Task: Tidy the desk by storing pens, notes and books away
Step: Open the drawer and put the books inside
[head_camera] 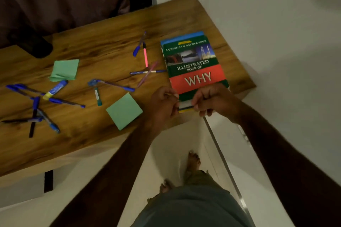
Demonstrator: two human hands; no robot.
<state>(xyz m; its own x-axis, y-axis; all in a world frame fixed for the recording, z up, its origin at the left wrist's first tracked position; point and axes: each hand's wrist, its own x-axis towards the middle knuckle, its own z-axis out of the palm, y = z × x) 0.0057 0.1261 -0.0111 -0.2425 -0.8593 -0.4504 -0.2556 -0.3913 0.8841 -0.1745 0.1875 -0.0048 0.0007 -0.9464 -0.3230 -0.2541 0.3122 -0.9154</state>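
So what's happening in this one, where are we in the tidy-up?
A person stands at a wooden desk with both hands on the near edge of a stack of books. The left hand and right hand grip it; the top book reads "Illustrated Book of Why". Nothing looks stored yet: pens lie scattered and two green note pads sit on the desk.
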